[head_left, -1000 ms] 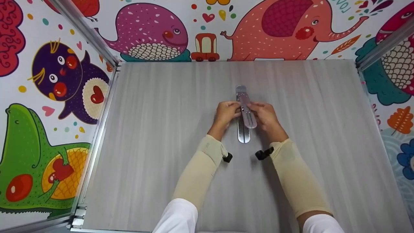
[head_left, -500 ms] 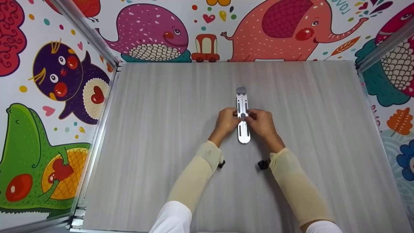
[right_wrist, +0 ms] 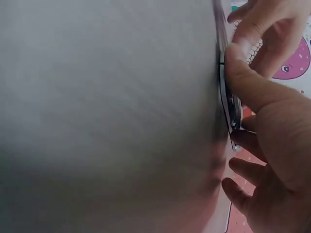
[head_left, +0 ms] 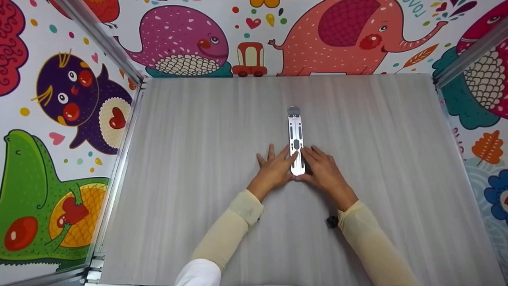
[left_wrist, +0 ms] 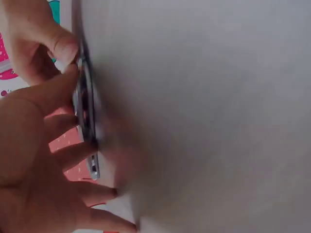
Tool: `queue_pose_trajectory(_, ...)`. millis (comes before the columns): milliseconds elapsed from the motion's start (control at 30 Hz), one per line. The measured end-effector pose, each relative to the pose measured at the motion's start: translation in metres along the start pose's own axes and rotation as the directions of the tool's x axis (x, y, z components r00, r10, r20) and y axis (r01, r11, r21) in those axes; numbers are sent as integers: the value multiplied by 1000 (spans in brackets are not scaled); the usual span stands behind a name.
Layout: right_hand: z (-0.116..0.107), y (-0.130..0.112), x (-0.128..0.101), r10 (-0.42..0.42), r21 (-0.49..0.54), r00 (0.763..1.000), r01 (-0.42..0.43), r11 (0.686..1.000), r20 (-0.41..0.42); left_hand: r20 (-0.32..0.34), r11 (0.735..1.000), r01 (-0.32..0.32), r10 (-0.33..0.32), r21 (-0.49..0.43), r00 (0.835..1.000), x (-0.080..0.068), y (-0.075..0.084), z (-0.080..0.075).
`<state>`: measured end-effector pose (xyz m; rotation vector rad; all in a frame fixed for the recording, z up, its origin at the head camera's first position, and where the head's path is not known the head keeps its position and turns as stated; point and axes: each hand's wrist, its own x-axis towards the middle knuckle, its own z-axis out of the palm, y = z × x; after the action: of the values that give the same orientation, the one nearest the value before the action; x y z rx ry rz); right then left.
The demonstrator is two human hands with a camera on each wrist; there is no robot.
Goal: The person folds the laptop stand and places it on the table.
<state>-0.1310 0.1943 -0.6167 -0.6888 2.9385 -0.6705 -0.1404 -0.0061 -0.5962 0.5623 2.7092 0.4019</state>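
A slim silver metal strip (head_left: 295,137) with long slots lies flat on the grey table (head_left: 198,159), pointing away from me. My left hand (head_left: 278,165) rests flat on the table with fingers spread, and its thumb side touches the left of the strip's near end. My right hand (head_left: 319,165) lies flat on the other side with straight fingers against the strip's right edge. In the left wrist view the strip (left_wrist: 85,111) shows edge-on beside the left hand (left_wrist: 43,160). The right wrist view shows the strip (right_wrist: 225,97) edge-on under the thumb of the right hand (right_wrist: 272,121).
Walls painted with cartoon animals close the table in at the back (head_left: 254,35), left (head_left: 59,119) and right (head_left: 480,99). Aluminium rails (head_left: 127,131) run along the edges. A small black wrist mount (head_left: 331,221) sits by my right sleeve.
One second ago both hands pinched a raised upper leaf of the strip. It has come down flat, and the hands have slid toward me and spread out on the table.
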Motion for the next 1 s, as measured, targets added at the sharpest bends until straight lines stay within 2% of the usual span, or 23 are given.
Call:
queue_pose_trajectory(200, -1, -1, 2, 25, -83, 999, -27, 996, -20, -45, 1000, 2, -1, 16, 999, 3, 5, 4)
queue_pose_trajectory(433, -8, 4, 17, 125, -114, 990, -117, 987, 63, -9, 998, 32, -32, -45, 999, 19, 2, -2)
queue_pose_trajectory(733, -16, 21, 54, 221, -62, 966, -214, 975, 131, 6, 998, 50, -50, -45, 999, 59, -12, -14)
queue_pose_trajectory(900, -15, 25, 58, 244, -34, 959, -241, 970, 146, 23, 995, 65, -63, -70, 998, 66, -14, -12)
queue_pose_trajectory(1000, -13, 25, 55, 248, -20, 957, -248, 969, 150, 39, 996, 73, -71, -46, 997, 65, -13, -10)
